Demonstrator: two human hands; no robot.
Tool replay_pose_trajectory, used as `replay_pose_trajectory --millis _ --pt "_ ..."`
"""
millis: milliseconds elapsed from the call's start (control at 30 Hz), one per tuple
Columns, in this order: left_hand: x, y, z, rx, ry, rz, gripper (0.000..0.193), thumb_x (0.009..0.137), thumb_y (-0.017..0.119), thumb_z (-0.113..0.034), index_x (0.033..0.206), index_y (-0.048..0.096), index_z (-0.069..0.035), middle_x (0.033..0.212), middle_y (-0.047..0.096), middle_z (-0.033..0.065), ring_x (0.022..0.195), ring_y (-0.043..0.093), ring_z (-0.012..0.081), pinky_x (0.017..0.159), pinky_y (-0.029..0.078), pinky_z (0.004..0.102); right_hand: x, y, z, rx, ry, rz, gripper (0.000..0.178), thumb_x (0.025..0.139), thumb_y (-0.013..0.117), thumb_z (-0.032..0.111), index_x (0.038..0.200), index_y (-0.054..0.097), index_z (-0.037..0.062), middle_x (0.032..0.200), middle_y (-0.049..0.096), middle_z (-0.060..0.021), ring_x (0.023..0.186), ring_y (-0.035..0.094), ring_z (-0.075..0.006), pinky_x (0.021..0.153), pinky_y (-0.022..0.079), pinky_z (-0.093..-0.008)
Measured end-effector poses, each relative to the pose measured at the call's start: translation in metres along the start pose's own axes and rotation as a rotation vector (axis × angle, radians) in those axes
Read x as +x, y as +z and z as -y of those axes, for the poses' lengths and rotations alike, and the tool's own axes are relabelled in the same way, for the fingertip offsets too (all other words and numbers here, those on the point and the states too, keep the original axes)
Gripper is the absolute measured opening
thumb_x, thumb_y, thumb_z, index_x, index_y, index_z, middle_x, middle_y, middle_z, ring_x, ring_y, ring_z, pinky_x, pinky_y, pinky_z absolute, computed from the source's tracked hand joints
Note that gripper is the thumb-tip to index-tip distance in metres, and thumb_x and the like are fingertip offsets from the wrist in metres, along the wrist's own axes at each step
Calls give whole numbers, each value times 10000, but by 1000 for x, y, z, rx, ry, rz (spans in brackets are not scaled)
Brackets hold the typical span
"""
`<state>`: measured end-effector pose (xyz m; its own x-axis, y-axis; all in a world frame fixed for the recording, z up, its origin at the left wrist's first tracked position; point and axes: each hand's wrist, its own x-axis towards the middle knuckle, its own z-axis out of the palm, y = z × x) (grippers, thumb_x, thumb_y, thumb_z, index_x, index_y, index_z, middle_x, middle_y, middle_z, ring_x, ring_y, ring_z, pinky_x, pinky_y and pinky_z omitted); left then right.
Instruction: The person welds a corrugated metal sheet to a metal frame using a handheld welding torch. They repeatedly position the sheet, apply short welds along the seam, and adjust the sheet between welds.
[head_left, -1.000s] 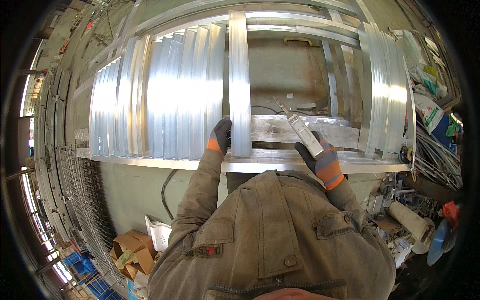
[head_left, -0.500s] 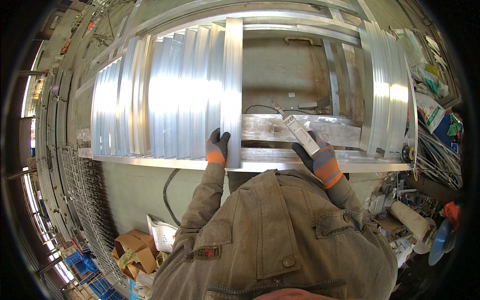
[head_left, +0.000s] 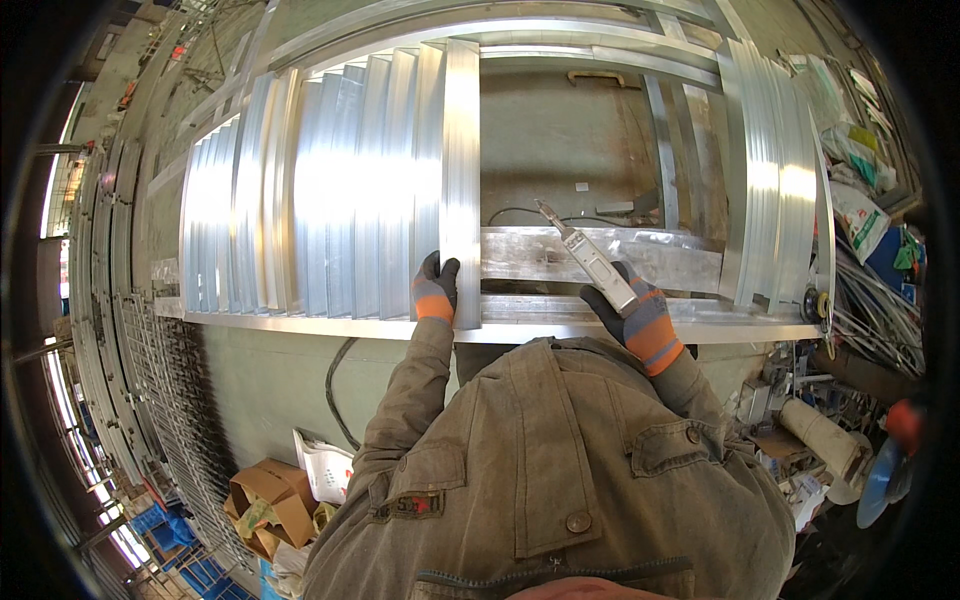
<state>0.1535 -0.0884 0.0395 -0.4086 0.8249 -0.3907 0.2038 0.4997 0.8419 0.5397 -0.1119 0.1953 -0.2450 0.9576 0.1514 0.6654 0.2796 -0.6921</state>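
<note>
My left hand [head_left: 436, 285], in a dark glove with an orange band, is closed on the near end of a long, shiny metal slat [head_left: 461, 170]. This slat is the rightmost of a row of silvery slats [head_left: 340, 190] lying across a metal frame. In my right hand [head_left: 640, 315], gloved the same way, is a slim light-grey hand tool with a narrow tip [head_left: 597, 265]. Its tip slants up and to the left, over the open part of the frame. The palm side of the right-hand grip is hidden.
Another stack of slats [head_left: 770, 180] lies at the frame's right end. The frame's front rail [head_left: 620, 333] runs just before my body. A cardboard box [head_left: 275, 500] stands at lower left. Plastic bags [head_left: 857, 220] and thin rods [head_left: 880, 310] crowd the right side.
The slat at my left hand has shifted slightly left and now shows its top face flatter. The tool has tilted a little; my right hand has barely moved.
</note>
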Motion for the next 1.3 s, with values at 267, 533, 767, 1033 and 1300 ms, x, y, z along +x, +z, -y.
replay_pose_trajectory --millis 267,533,767,1033,1300 --pt "5 2 5 -5 25 -37 535 1028 836 -154 1493 673 53 1434 767 204 1303 722 296 1141 546 398 0 0 5 -41 83 35 451 1003 863 453 1207 697 87 982 770 -192 865 775 -430 709 598 -507" --pt "10 -2 3 84 50 -21 539 1029 829 -165 1490 674 67 1431 768 218 1304 726 307 1147 548 399 1 1 5 -40 81 51 446 1006 861 446 1205 692 84 983 770 -190 864 775 -430 707 599 -511" --pt "11 -1 -1 67 55 -36 512 1019 833 -158 1458 694 67 1411 777 218 1272 739 308 1123 559 402 3 -2 9 -75 -12 41 408 1015 875 322 1256 722 30 972 761 -186 783 762 -388 644 578 -477" --pt "37 -18 -12 322 28 169 615 956 912 -326 1378 728 82 1337 796 228 1199 747 314 1065 588 423 1 16 -4 -19 -31 19 388 1007 874 231 1353 770 92 1130 786 -194 903 776 -414 746 610 -473" --pt "47 -15 -42 346 -176 322 560 881 977 -343 1230 760 38 978 769 105 827 668 203 762 588 381 16 29 9 -12 -107 92 394 1025 848 308 1341 747 95 1098 733 -181 864 731 -404 699 570 -509"
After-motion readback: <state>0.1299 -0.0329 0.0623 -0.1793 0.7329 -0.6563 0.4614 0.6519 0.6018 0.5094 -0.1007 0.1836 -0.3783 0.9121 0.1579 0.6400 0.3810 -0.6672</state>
